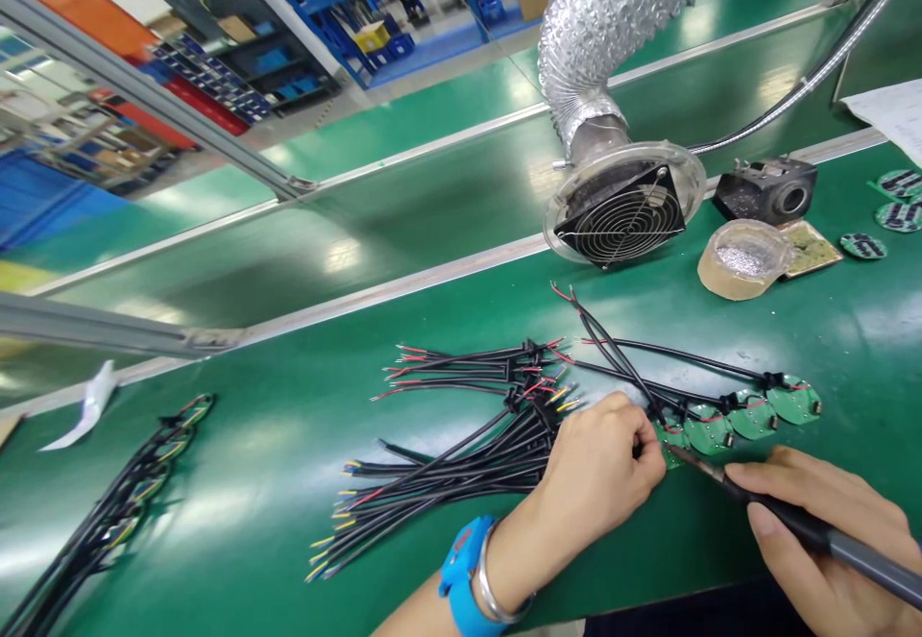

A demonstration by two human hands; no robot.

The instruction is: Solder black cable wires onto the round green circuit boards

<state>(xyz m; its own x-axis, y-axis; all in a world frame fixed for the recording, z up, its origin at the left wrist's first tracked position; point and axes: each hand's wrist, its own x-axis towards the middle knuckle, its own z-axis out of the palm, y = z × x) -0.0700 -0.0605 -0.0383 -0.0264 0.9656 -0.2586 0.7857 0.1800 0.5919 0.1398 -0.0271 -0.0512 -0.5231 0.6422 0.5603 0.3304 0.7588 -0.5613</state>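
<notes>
The green surface [252, 483] is bounded on the far side by a pale rail, and its near edge is seen just below both wrists. Open room is left at the lower middle, between a bundle of black leads [461, 464] and a second bundle [122, 502] far to the left. Behind the work, the space is taken up by a fume fan [623, 219] and a clear tub [745, 257]. A row of round green circuit boards [753, 416] is laid near the near edge, at the right. The left hand [601, 469] is held at the row's left end, its fingers curled tight and pinched on a black lead [612, 354]. A soldering iron [792, 522] is gripped by the closed fingers of the right hand [828, 541]. Its long axis is run from lower right to upper left, and its tip is pointed at the leftmost board, just beside the left fingertips.
</notes>
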